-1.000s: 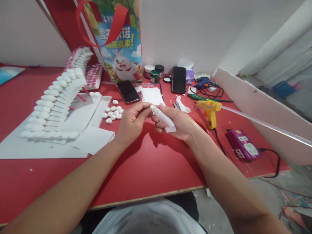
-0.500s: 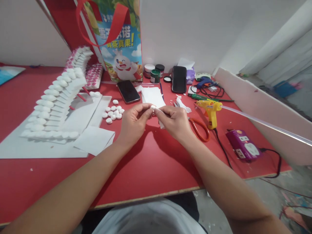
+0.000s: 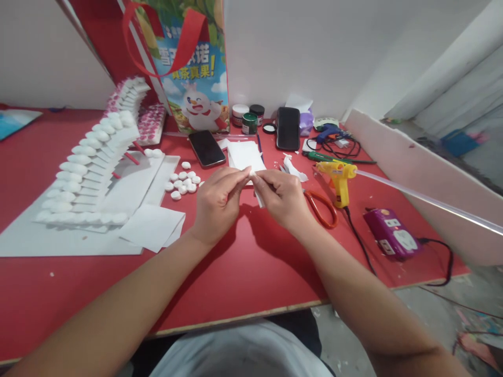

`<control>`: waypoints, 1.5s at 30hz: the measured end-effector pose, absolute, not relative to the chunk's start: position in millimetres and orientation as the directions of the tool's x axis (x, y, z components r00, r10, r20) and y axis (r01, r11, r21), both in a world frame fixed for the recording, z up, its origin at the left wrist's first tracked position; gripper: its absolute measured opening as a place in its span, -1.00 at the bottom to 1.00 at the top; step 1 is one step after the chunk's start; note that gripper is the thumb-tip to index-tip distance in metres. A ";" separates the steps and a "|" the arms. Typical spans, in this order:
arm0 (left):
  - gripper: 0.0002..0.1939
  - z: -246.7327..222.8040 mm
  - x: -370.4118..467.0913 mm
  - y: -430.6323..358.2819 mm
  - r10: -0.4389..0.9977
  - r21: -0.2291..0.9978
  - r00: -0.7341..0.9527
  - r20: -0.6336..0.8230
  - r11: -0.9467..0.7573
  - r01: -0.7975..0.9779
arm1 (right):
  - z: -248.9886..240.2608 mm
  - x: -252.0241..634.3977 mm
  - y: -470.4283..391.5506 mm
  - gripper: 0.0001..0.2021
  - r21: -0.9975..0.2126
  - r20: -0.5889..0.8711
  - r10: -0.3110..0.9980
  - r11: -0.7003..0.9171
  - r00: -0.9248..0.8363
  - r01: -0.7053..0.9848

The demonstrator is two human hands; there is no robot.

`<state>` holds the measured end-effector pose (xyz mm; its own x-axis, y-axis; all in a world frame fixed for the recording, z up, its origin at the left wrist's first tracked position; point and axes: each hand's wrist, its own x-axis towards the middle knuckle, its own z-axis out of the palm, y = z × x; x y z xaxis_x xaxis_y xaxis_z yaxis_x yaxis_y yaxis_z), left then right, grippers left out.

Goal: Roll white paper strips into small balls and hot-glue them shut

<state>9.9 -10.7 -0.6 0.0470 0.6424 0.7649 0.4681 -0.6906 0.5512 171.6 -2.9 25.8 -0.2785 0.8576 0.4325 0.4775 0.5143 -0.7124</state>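
Observation:
Both hands meet above the middle of the red table. My left hand pinches a small white piece between thumb and fingertips. From the other side, my right hand grips the same piece, which the fingertips mostly cover. A white strip hangs below my right fingers. Behind the hands lies white paper. Left of my left hand, several round white pieces lie in a loose group. Farther left, a curved white structure edged with rounded white pieces stands on white board.
A black phone, small jars and a printed bag are at the back. Orange-handled scissors, a yellow glue gun and a purple power socket lie right. Folded white paper is left.
My left fingers have shifted slightly right and straightened over the white piece, covering more of it. My right hand has barely moved.

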 end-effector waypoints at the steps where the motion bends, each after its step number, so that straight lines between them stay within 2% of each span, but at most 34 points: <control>1: -0.80 0.2 9.4 -10.2 0.660 0.583 0.043 0.750 -0.689 0.431 | 26.3 173.1 -2.3 -0.69 -0.714 0.421 0.860 0.511 -0.290 0.478; 5: -0.80 4.1 4.3 -6.4 0.787 0.744 0.059 0.614 -0.602 0.290 | 27.2 176.4 -1.0 -0.67 -0.708 0.393 0.855 0.516 -0.338 0.482; 7: -0.76 5.0 0.9 -4.4 0.818 0.779 0.114 0.564 -0.573 0.256 | 27.1 176.9 -0.7 -0.65 -0.700 0.402 0.841 0.538 -0.363 0.471; 12: -0.74 7.0 -2.4 -4.2 0.775 0.701 0.181 0.605 -0.627 0.341 | 26.3 176.4 -0.7 -0.65 -0.697 0.410 0.833 0.549 -0.372 0.462; 18: -0.67 6.3 5.3 -8.8 0.734 0.586 0.188 0.653 -0.647 0.489 | 21.7 170.7 -3.2 -0.72 -0.616 0.424 0.848 0.527 -0.318 0.585; 21: -0.70 4.4 6.8 -8.1 0.745 0.581 0.158 0.648 -0.618 0.530 | 21.7 167.9 -2.3 -0.70 -0.702 0.359 0.889 0.458 -0.284 0.546; 23: -0.76 4.6 5.3 -6.4 0.757 0.607 0.133 0.639 -0.604 0.517 | 24.2 168.3 0.9 -0.61 -0.866 0.208 0.941 0.304 -0.266 0.398; 25: -0.81 6.0 2.9 -4.6 0.771 0.641 0.128 0.623 -0.598 0.482 | 28.0 170.6 5.6 -0.53 -0.988 -0.029 0.959 0.014 -0.282 0.151; 26: -0.82 6.8 1.6 -3.9 0.781 0.660 0.132 0.611 -0.594 0.459 | 29.9 172.1 8.0 -0.51 -0.989 -0.148 0.938 -0.148 -0.314 0.024; 28: -0.84 8.2 -0.6 -3.0 0.806 0.704 0.135 0.576 -0.574 0.419 | 33.5 175.0 11.8 -0.49 -0.899 -0.319 0.851 -0.411 -0.418 -0.150; 30: -0.83 8.7 -2.0 -2.4 0.835 0.747 0.121 0.537 -0.537 0.393 | 36.2 176.4 13.3 -0.51 -0.806 -0.396 0.769 -0.553 -0.503 -0.212; 32: -0.82 8.5 -2.9 -2.0 0.850 0.771 0.111 0.515 -0.516 0.374 | 38.3 176.4 12.4 -0.52 -0.750 -0.418 0.721 -0.617 -0.552 -0.238; 37: -0.82 6.9 -3.9 -1.5 0.848 0.773 0.128 0.514 -0.523 0.359 | 40.2 175.9 8.1 -0.62 -0.710 -0.379 0.711 -0.634 -0.592 -0.306; 45: -0.80 8.2 -2.2 -4.1 0.862 0.792 0.115 0.493 -0.500 0.349 | 33.6 176.9 6.7 -0.80 -0.824 -0.254 0.791 -0.478 -0.557 -0.304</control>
